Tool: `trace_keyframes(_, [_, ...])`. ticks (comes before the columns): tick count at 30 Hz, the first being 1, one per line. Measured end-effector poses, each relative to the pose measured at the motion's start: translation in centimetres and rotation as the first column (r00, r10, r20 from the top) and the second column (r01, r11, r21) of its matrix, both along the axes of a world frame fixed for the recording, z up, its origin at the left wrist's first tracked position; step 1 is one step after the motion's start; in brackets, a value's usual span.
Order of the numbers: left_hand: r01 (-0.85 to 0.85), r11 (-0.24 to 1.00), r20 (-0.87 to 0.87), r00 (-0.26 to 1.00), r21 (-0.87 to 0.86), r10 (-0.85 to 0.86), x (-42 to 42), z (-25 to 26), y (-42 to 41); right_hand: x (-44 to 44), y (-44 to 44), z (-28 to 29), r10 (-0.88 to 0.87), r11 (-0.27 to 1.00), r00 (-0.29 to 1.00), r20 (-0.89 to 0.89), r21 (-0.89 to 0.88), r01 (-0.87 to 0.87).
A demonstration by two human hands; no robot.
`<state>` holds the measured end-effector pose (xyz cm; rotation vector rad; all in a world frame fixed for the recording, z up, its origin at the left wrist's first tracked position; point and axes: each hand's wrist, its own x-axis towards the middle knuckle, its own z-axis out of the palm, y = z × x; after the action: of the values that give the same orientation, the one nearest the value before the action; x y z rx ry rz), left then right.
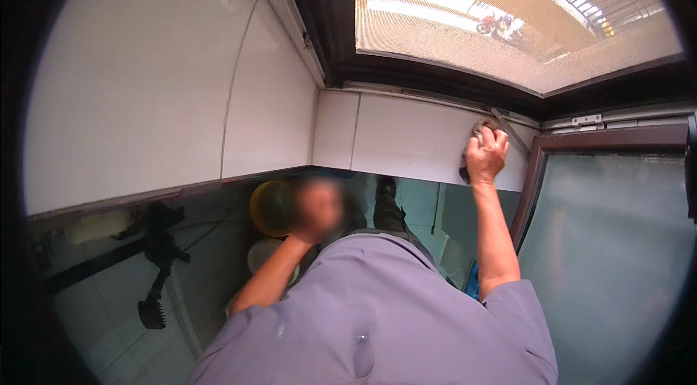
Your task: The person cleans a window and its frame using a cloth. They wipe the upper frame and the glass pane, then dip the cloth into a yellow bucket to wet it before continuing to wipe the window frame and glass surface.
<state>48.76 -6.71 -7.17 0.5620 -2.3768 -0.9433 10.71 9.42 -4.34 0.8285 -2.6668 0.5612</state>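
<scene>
My right hand (486, 160) is pressed over a dark crumpled cloth (483, 127) on the white tiled sill (414, 134). Its fingers curl over the cloth, which shows past the fingertips and along the hand's left side. A thin metal stay (513, 132) slants from the window track beside these fingers. Lower and to the left, my left hand (318, 208) hangs in front of my body, off the sill. A blur covers it, so its fingers and anything in them cannot be made out. Behind it is a yellow round basin (267, 209).
White wall tiles (163, 74) rise on the left. A dark-framed screen window (435, 20) spans the top. The frosted glass sash (610, 243) stands swung inward at my right. A pale bucket (265, 255) is on the floor, near a black jointed fixture (161, 254).
</scene>
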Motion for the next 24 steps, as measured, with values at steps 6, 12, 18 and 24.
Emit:
trace_keyframes(6, [-0.103, 0.976, 0.006, 0.994, -0.193, 0.106, 4.7, -5.4, 1.7, 16.4, -13.0, 0.4, 0.603, 0.791, 0.798, -0.021, -0.118, -0.6])
trace_keyframes(12, [-0.241, 0.964, 0.609, 0.751, -0.108, 0.256, 12.2, -7.1, 1.5, 14.5, -14.9, 2.5, 0.714, 0.63, 0.691, 0.113, -0.535, -0.563])
trace_keyframes(18, [-0.539, 0.834, 0.857, 0.479, 0.115, 0.191, 21.6, -10.6, 6.6, 14.9, -18.0, 1.4, 0.666, 0.745, 0.744, 0.053, -0.011, -0.666])
trace_keyframes(24, [-0.566, 0.824, 0.77, 0.54, 0.032, 0.341, 23.1, -12.3, 8.5, 16.5, -19.1, 2.9, 0.736, 0.675, 0.646, 0.204, -0.29, -0.678])
